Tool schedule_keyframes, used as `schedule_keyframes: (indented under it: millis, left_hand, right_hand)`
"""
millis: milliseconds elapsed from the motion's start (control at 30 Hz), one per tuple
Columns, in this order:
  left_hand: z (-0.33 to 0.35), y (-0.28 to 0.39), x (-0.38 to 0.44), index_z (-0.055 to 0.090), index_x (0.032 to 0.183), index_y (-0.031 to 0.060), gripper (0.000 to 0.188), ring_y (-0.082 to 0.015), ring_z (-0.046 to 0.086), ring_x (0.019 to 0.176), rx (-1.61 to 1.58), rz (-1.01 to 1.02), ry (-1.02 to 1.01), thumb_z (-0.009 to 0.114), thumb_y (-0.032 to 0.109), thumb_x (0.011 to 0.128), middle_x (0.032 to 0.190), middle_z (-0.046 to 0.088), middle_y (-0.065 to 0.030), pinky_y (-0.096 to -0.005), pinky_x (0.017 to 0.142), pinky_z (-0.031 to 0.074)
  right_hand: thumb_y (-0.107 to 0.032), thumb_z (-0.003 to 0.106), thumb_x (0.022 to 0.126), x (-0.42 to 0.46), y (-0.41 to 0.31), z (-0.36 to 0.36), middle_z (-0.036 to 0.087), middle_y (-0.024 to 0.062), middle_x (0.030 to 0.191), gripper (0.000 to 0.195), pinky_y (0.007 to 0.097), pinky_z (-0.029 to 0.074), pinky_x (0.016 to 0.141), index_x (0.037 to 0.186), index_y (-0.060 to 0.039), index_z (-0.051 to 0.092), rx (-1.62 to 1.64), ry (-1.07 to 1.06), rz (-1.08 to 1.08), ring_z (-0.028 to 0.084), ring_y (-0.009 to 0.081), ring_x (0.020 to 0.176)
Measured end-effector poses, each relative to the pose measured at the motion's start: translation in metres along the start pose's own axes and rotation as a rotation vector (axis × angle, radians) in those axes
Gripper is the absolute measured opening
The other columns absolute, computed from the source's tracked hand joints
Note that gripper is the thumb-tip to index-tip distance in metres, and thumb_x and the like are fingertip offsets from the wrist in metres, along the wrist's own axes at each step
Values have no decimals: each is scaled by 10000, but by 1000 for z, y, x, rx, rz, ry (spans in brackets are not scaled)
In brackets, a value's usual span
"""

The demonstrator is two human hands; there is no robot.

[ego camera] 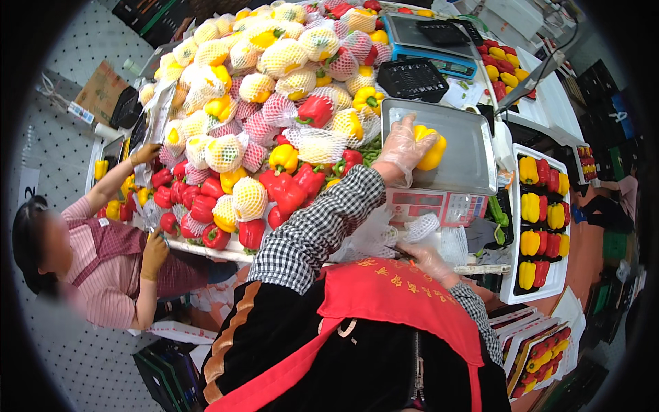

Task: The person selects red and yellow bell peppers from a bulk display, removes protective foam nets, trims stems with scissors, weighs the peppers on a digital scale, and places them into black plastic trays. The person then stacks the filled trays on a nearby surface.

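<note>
My left hand, in a clear plastic glove, is on a yellow bell pepper over the metal pan of a weighing scale. Its fingers lie partly across the pepper. Lower down, my right hand, also gloved, is by the table's front edge, around a small dark pointed tool with an orange part. Most of that tool is hidden. Beside the left arm lies a large heap of bell peppers, several red ones bare and many yellow ones in white foam nets.
A co-worker with gloved hands stands at the left of the heap. Beyond the pan are a black plastic tray and a blue scale. On the right, a white foam box holds trays of peppers. Empty foam nets lie near my right hand.
</note>
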State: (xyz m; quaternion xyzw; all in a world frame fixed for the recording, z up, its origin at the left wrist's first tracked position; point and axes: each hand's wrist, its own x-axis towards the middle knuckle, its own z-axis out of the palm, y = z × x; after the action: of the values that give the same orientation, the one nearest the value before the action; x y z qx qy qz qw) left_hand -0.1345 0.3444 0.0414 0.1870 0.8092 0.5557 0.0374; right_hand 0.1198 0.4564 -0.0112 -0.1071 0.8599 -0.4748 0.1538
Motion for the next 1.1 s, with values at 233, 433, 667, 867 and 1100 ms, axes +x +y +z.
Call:
schedule_keyframes:
  millis: [233,433,667,867,1100]
  left_hand:
    - [-79,-39,-97,528,1423,35,680,-353,607,1179,194,377,210,812,245,841,1332,594,-223,-450,1036,481]
    - [-175,-84,-158,504,1464,54,799,-442,548,1244,706,125,404,853,283,782,1374,548,-245,-504,1054,460]
    - [-196,-93,-177,467,1513,70,979,-446,554,1224,721,-18,145,931,331,692,1348,538,-266,-493,1069,468]
    - [-199,-102,-178,540,1435,21,640,-299,625,1191,-238,-258,349,790,250,892,1330,606,-183,-390,997,526]
    - [-201,-55,-181,539,1444,59,633,-225,667,1163,-1044,-509,182,542,551,1046,1322,655,-75,-356,888,578]
  right_hand:
    - [-143,776,919,-7,-7,-4,746,222,1148,426,376,579,864,1315,-14,679,61,130,23,756,307,1030]
    - [-111,767,922,-12,-5,-3,748,213,1074,469,344,567,846,1359,2,639,89,128,82,743,216,983]
    - [-101,737,934,3,-22,-3,743,199,1023,425,355,573,822,1337,0,652,-15,74,15,745,223,935]
    - [-93,745,931,3,-37,-6,747,217,1035,399,353,578,798,1307,13,664,41,100,46,755,282,894]
    - [-113,764,912,24,-70,-10,745,209,1007,430,376,576,763,1321,-17,668,-73,95,-95,745,318,839]
